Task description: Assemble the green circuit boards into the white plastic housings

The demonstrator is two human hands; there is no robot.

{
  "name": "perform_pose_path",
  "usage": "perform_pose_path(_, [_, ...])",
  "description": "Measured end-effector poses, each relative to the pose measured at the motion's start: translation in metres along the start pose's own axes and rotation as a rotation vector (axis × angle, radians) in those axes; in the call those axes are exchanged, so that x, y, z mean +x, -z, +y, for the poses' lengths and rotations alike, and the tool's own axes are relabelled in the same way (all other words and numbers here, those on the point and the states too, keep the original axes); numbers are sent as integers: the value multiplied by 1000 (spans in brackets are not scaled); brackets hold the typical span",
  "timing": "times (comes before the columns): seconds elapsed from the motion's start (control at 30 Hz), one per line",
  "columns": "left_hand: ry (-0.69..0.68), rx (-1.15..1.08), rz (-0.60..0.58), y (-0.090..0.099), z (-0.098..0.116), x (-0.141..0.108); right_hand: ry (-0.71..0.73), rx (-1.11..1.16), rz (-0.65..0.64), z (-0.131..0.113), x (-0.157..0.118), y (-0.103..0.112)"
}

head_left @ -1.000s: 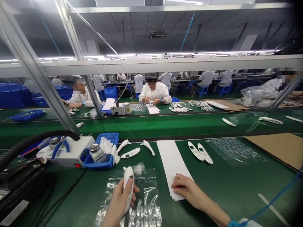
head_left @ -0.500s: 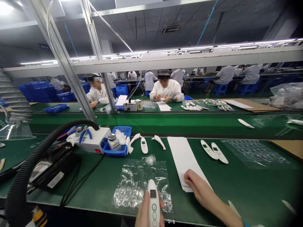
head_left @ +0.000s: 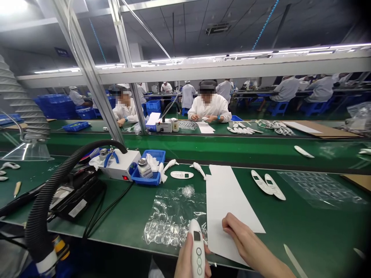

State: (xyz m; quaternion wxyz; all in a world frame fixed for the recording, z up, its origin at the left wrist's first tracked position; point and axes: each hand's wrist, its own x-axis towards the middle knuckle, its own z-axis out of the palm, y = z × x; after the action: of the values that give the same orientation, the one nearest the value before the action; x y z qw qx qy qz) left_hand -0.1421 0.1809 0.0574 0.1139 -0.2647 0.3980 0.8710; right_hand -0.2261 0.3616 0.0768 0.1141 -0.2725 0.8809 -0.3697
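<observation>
- Your left hand (head_left: 188, 259) closes around a white handheld device (head_left: 197, 247) at the bottom edge of the view, its face turned toward you.
- The device shows a small dark display and three round buttons; no brand or lettering on it can be read.
- Your right hand (head_left: 246, 241), fingers loosely open, grips nothing and rests on a long white paper sheet (head_left: 228, 208), just beside the device.
- A clear bubble-wrap bag (head_left: 171, 220) lies on the green bench mat (head_left: 313, 231), directly left of the sheet.
- Beyond it, a blue plastic tray (head_left: 146, 178) holds a metal-capped bottle (head_left: 145, 168) and white wipes (head_left: 153, 164), next to a white bench unit (head_left: 121, 166) with a lit red indicator.
- Two white device shells (head_left: 261, 182) lie right of the sheet.
- The white label (head_left: 77, 208) on a black power unit is too blurred to read.
- Across the line, a co-worker (head_left: 208, 108) in a white smock works with both hands.
</observation>
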Motion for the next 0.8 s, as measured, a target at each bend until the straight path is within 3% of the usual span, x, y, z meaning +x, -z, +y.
perform_pose_path(0.17, [16,33,-96,-11,1,6,-30,178,53,-12,-13,9])
perform_pose_path(0.33, [48,151,-79,-26,1,-2,-5,535,-79,-54,-14,6])
perform_pose_path(0.47, [34,146,-17,-32,1,-12,-36,477,-100,-70,-6,-1])
perform_pose_path(0.6, [6,124,53,-33,4,-21,-70,419,-66,-68,1,-5])
perform_pose_path(0.8, [-10,191,80,-36,9,-27,-23,503,-58,-65,4,-8])
